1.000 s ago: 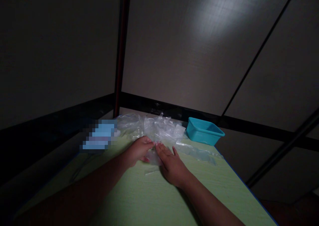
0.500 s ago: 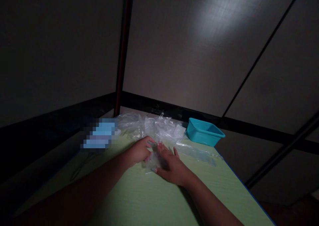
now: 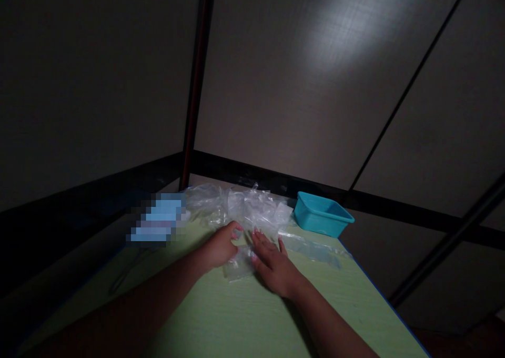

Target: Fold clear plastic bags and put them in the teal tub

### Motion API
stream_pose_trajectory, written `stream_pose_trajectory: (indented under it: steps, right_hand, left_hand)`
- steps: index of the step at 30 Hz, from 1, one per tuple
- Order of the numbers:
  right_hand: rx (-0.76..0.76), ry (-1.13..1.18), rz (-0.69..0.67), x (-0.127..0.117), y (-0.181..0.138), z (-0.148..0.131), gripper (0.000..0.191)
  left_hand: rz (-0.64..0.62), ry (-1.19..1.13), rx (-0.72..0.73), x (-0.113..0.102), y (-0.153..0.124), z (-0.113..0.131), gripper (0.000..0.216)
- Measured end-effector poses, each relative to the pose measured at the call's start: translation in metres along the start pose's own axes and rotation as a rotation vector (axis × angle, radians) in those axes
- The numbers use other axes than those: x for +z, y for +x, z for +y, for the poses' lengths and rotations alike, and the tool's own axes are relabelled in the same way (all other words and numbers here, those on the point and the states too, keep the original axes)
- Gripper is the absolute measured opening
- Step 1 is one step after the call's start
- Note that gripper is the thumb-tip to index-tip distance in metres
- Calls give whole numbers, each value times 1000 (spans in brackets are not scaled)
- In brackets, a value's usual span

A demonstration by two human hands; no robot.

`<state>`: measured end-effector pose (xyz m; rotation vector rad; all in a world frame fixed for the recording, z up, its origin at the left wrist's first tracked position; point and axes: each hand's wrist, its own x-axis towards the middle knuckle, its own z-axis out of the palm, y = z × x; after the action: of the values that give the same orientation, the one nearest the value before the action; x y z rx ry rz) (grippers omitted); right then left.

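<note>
A small clear plastic bag (image 3: 239, 267) lies on the light green table in front of my hands. My left hand (image 3: 223, 246) is at the bag's upper left edge, its fingers curved and a gap showing between them and the thumb. My right hand (image 3: 274, 266) lies over the bag's right side, with fingers stretched forward and thumb apart. Just beyond my fingertips is a crumpled heap of clear plastic bags (image 3: 256, 205). A long flat strip of clear plastic (image 3: 311, 247) lies to the right of my right hand.
A turquoise plastic basin (image 3: 323, 218) stands at the table's back right corner. On the left is a pixelated, bluish object (image 3: 158, 221) with a thin dark cord (image 3: 126, 274) near it. Dark wall panels (image 3: 276, 84) rise behind the table (image 3: 221, 321).
My right thumb has shifted slightly right across the small plastic bag, and more of the bag shows. The left hand keeps nearly the same place. The whole view has shifted slightly.
</note>
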<state>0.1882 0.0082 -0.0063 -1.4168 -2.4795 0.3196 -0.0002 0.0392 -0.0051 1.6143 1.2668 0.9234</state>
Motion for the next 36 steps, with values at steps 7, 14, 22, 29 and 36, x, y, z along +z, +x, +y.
stream_pose_trajectory:
  steps: [7, 14, 22, 29, 36]
  right_hand:
    - [10, -9, -50, 1, 0, -1, 54]
    - [19, -25, -76, 2, 1, -2, 59]
    - [25, -164, -87, 9, 4, -1, 66]
    - [-6, -280, -167, 11, 6, 3, 64]
    - [54, -305, -154, 20, 13, 9, 67]
  left_hand:
    - [19, 153, 58, 1, -1, 1, 41]
    - [169, 402, 274, -4, -7, 11, 12]
    - [61, 832, 583, 20, -26, 7, 53]
    - [-215, 836, 616, 35, -37, 3, 80]
    - [-253, 808, 570, 38, -41, 10, 86]
